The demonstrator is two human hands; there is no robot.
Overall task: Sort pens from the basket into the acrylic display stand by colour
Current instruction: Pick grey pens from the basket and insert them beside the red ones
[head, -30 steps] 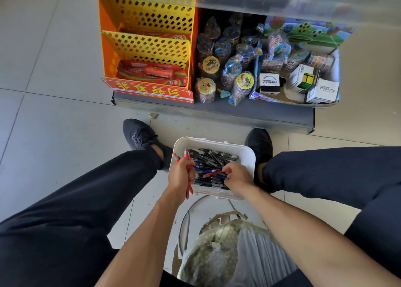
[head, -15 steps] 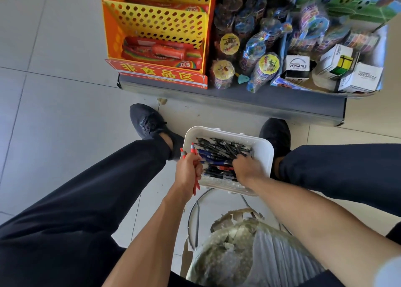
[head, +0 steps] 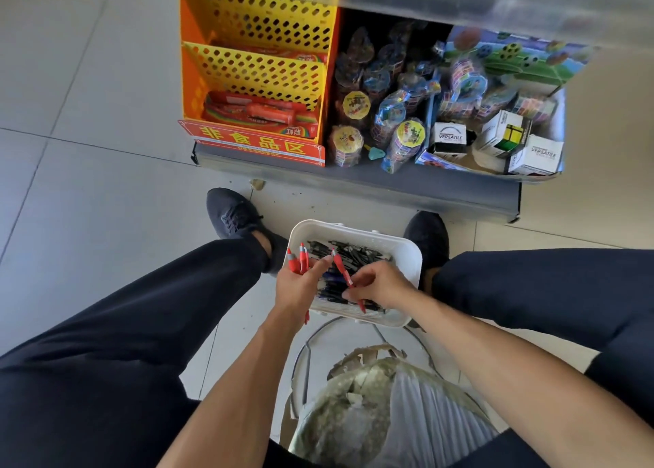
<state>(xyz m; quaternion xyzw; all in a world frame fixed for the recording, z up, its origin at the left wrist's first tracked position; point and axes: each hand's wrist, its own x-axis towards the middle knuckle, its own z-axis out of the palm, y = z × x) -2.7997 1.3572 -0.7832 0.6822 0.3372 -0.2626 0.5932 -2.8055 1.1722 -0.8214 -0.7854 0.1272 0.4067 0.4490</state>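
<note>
Head view: left hand (head: 295,285) grip holding red pen bundle (head: 299,259); right hand (head: 380,285) pinching red pen (head: 345,273) above basket (head: 412,255), 12 o'clock of knees. Risk: bundle slipping during handover, scattering onto floor.

Red pens (head: 299,259) in my left hand (head: 295,287), white basket (head: 407,251), mostly black pens (head: 354,251) inside, orange-yellow perforated rack (head: 262,57), grey floor tiles (head: 88,113).

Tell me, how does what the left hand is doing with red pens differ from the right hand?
The left hand grips a bunch of red pens at the white basket's edge; the right hand pinches a single red pen over the pile. The left's pens stand nearly upright; the right's slants. Both hold red pens only.
</note>
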